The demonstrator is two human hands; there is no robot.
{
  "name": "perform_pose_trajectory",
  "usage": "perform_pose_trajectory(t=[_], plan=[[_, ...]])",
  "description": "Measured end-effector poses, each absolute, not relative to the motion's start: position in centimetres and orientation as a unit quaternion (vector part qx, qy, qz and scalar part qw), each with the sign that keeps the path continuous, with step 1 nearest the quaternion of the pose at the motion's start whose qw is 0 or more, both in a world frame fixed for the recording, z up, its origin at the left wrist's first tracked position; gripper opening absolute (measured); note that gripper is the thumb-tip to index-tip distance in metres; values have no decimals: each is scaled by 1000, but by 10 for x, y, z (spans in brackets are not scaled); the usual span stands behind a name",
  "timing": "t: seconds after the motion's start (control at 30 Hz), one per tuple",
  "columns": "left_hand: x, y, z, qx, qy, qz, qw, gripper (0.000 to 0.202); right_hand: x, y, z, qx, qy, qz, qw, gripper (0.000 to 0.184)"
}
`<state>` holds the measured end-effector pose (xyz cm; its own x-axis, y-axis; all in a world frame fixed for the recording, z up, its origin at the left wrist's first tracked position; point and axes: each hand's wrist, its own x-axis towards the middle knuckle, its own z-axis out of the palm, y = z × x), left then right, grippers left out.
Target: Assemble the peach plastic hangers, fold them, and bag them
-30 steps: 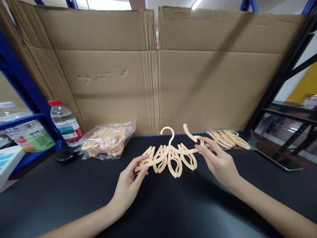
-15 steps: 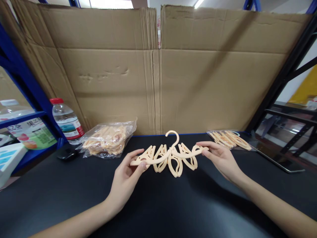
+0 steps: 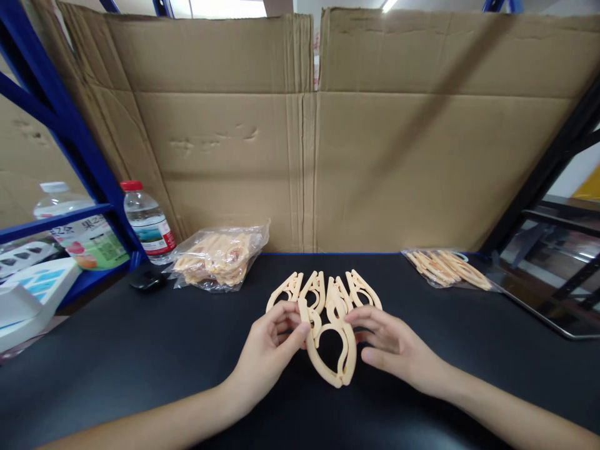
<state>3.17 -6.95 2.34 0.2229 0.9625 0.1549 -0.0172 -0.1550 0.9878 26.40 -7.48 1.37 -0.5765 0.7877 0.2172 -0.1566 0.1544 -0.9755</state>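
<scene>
A peach plastic folding hanger [image 3: 330, 340], folded into a loop, is held between both hands over the black table [image 3: 140, 362]. My left hand [image 3: 272, 347] pinches its left side with thumb and fingers. My right hand [image 3: 391, 350] grips its right side. Just behind it several more folded peach hangers [image 3: 323, 290] lie fanned out on the table.
A clear bag of hangers [image 3: 220, 259] lies at the back left, another bag of hangers [image 3: 445, 269] at the back right. A water bottle [image 3: 147, 222] stands by the blue rack [image 3: 70, 137]. Cardboard sheets [image 3: 304, 125] wall off the back. A tablet [image 3: 548, 306] lies at the right.
The hanger was spread out wide between my hands; its arms have folded together into a loop and both hands have drawn closer, toward me.
</scene>
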Motion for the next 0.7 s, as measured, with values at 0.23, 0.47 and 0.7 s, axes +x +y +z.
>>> perform_pose_trajectory(t=[0.23, 0.47, 0.7], plan=[[32, -70, 25, 589, 397, 491, 504, 21, 264, -83, 22, -235, -691, 611, 307, 40], [31, -78, 24, 654, 367, 470, 466, 16, 262, -88, 21, -240, -740, 558, 289, 47], [33, -77, 23, 638, 391, 445, 492, 18, 262, -93, 29, -258, -787, 497, 258, 51]])
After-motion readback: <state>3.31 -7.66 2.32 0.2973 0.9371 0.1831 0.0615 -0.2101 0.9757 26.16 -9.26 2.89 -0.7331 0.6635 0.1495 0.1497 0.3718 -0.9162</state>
